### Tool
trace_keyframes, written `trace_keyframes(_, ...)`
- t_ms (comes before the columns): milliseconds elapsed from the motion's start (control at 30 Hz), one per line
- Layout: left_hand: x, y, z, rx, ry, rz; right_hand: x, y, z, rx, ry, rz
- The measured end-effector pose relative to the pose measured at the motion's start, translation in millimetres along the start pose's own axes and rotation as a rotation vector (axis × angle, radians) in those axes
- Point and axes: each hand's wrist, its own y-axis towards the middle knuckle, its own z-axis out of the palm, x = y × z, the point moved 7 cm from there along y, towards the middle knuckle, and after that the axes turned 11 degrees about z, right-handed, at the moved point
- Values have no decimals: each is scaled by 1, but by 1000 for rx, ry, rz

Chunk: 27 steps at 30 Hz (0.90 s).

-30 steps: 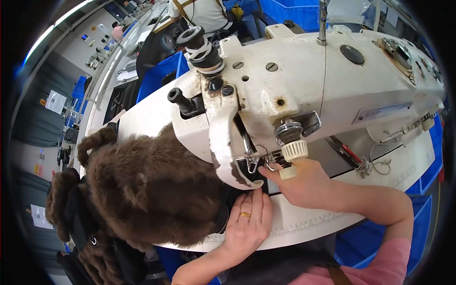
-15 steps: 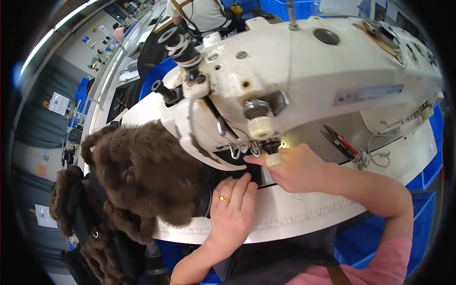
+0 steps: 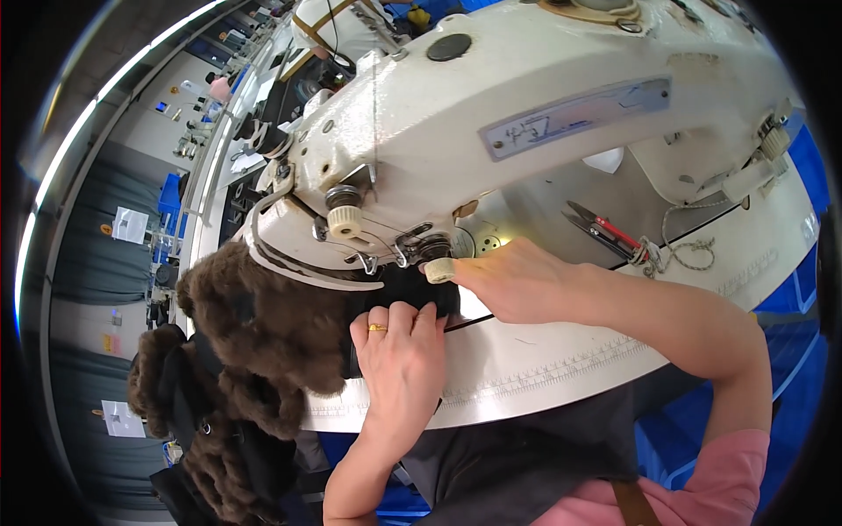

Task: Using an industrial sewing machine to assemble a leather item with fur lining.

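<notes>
A brown fur garment (image 3: 272, 320) with a black fabric band (image 3: 408, 291) lies under the head of a white sewing machine (image 3: 421, 114). My left hand (image 3: 399, 355), a gold ring on one finger, bends its fingers over the near edge of the band and grips it. To its right my right hand (image 3: 517, 282) reaches in beside the needle area, its fingers closed. A cream knob (image 3: 439, 270) on the machine covers its fingertips, so what they hold is hidden. Black fabric lies right beside them.
Red-handled thread snips (image 3: 618, 235) and a knotted cord (image 3: 688, 256) lie on the machine bed at the right. A printed ruler (image 3: 544, 368) runs along the table's front edge. More fur and black fabric (image 3: 219, 465) hangs off the left side. Blue bins (image 3: 794, 351) stand at right.
The view has shifted, so the machine appears further up and left. My left fingers are more bent over the black band. My right hand stays by the needle area.
</notes>
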Motion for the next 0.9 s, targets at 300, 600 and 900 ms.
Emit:
trace_keyframes(300, -20, -2, 2, -31, 14, 194, 10, -11, -1, -194, -31, -167)
trace_keyframes(600, -38, -11, 18, 23, 103, 217, 14, -11, 3, -118, -136, -113)
trace_keyframes(900, -37, -11, 15, 9, 52, 204, 6, 1, 21, 32, -105, -76)
